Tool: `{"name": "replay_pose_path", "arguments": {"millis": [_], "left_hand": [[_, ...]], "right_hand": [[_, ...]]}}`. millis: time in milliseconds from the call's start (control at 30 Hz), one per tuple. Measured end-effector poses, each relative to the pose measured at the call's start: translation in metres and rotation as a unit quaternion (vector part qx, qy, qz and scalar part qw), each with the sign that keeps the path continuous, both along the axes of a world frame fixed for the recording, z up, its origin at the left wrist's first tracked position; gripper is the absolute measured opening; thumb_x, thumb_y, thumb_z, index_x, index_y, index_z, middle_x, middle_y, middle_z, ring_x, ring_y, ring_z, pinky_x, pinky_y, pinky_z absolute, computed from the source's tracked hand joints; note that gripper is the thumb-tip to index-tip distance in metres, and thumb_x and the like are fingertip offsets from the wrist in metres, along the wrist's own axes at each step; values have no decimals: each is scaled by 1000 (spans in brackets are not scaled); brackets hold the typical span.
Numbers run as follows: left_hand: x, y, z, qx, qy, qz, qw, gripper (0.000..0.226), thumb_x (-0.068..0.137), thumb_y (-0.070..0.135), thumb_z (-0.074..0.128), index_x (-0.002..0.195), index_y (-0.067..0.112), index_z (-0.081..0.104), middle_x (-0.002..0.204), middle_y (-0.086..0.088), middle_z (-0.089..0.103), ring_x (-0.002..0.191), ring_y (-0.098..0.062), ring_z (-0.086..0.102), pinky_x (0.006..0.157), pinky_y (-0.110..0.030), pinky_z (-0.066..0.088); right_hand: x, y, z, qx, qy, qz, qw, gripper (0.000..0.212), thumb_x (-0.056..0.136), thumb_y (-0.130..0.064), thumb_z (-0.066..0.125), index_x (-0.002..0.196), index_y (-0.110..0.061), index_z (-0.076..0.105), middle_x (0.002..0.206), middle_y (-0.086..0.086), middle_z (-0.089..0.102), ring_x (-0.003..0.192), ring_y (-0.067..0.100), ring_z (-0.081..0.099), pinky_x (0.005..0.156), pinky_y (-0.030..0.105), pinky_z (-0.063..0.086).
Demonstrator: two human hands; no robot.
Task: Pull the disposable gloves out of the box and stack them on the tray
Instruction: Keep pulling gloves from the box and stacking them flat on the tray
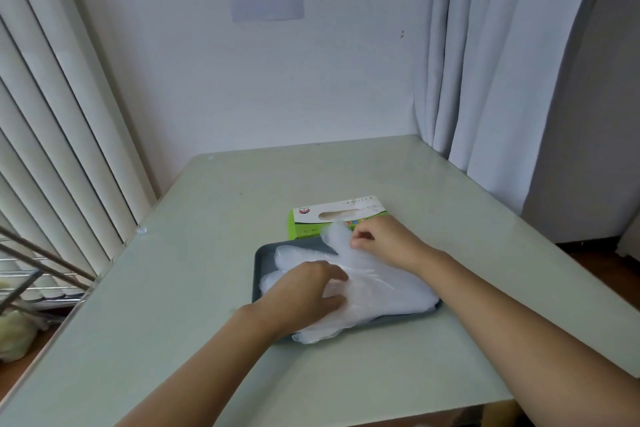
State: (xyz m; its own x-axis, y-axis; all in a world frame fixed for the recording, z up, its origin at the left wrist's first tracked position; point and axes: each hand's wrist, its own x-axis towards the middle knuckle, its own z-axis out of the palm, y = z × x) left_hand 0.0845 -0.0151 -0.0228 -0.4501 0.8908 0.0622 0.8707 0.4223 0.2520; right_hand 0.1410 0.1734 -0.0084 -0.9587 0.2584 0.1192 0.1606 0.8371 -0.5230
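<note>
Gloves [374, 291] of clear plastic lie piled on the dark grey tray [259, 274] in the middle of the pale green table [207, 218], and their near end spills over the tray's near rim onto the tabletop. Your left hand [304, 291] lies palm-down on the left part of the pile, its fingers loosely bent and pressing the plastic flat. Your right hand [381, 243] is at the pile's far edge, with thumb and fingertips pinching a raised fold of the gloves. The green and white box [308, 218] lies flat just beyond the tray's far rim, its slot facing up. Whether box and tray touch, you cannot tell from here. White curtains [502, 80] hang at the far right.
</note>
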Motion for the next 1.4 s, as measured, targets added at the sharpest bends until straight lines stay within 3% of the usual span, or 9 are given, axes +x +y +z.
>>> {"name": "replay_pose_path", "arguments": {"millis": [167, 333, 567, 667, 767, 900, 1067, 1233, 1400], "left_hand": [[-12, 5, 10, 56, -11, -19, 998, 54, 96, 35, 54, 146, 26, 38, 152, 6, 36, 137, -9, 35, 107, -17, 25], [-14, 12, 4, -51, -2, -51, 997, 79, 96, 41, 52, 154, 27, 0, 162, 4, -7, 149, -15, -7, 117, -30, -5], [0, 14, -4, -127, -41, -64, 989, 83, 97, 48, 46, 154, 17, -5, 162, 0, -10, 148, -13, -9, 118, -31, -6], [3, 15, -4, -135, -49, -74, 987, 82, 97, 49, 45, 154, 16, -4, 162, -1, -9, 148, -12, -8, 118, -30, -4], [4, 15, -5, -140, -63, -71, 986, 81, 97, 49, 44, 154, 17, -4, 162, 0, -9, 148, -12, -7, 118, -29, -4], [5, 16, -7, -128, -76, -76, 986, 81, 97, 48, 46, 155, 20, -4, 162, 1, -8, 149, -16, -6, 118, -33, -2], [4, 13, -11, -106, -93, -75, 987, 80, 97, 48, 46, 155, 21, -2, 162, 5, -8, 148, -9, -7, 119, -31, -3], [-9, -4, -17, -137, -58, -24, 989, 85, 94, 61, 37, 154, 21, -7, 161, 5, -11, 147, -10, -13, 118, -35, -8], [-22, -24, -19, -195, -9, 28, 980, 92, 89, 71, 27, 152, 21, -16, 159, 0, -21, 147, -19, -18, 120, -43, -5]], "right_hand": [[-13, 8, 1, -43, -59, 2, 997, 33, 92, -7, 48, 63, -20, 57, 63, -9, 59, 57, 3, 52, 59, 18, 40], [-21, 7, 0, -34, -91, -21, 995, 26, 93, -15, 53, 75, -3, 67, 60, -3, 59, 48, 7, 49, 50, 15, 38], [-28, 6, -3, -31, -97, -68, 992, 20, 75, 4, 46, 84, 9, 64, 64, 7, 55, 56, 17, 45, 55, 27, 38], [-27, 7, -6, -32, -89, -75, 993, 17, 80, -1, 47, 89, -2, 61, 75, 2, 57, 70, 19, 51, 64, 30, 42], [-23, 1, -10, 37, -8, -99, 994, 18, 89, -12, 53, 106, -10, 56, 101, 1, 55, 94, 21, 54, 82, 34, 45], [-1, -26, -27, 44, 108, -26, 993, 30, 92, 4, 43, 117, -3, 58, 125, 9, 54, 116, 22, 51, 92, 19, 33], [21, -27, -45, -13, -48, 20, 999, 44, 105, -19, 30, 148, -13, 29, 158, 3, 20, 146, 15, 15, 113, 19, 8], [27, -20, -45, 114, -174, 15, 978, 58, 102, -48, 21, 153, -30, -1, 160, -5, -10, 148, 18, -11, 118, 35, -4], [26, -19, -47, 127, -203, -5, 971, 73, 91, -70, 22, 151, -40, -6, 159, -6, -19, 146, 23, -18, 117, 48, -9]]}}
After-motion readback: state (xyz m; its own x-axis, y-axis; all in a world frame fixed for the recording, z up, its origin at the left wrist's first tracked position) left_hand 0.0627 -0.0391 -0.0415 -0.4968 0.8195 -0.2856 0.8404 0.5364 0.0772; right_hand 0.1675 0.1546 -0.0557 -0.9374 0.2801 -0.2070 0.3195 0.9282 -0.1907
